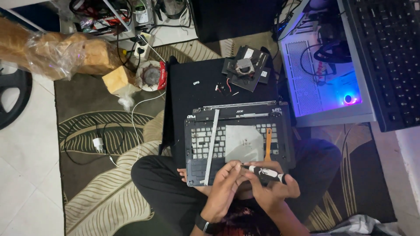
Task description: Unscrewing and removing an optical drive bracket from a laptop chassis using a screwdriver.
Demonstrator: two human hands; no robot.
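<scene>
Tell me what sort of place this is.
Likely a home room used for computer repair: a person sits on a patterned rug with an opened laptop shell, beside a lit computer case and loose parts.

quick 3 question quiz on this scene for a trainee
1. True or false: the right hand holds a black and white tool.
2. What colour is the pry tool lying on the laptop shell?
3. Where is the loose fan assembly? A) beyond the shell, on the black mat B) on the tile floor C) in the left hand

Key: 1 true; 2 orange; 3 A
</scene>
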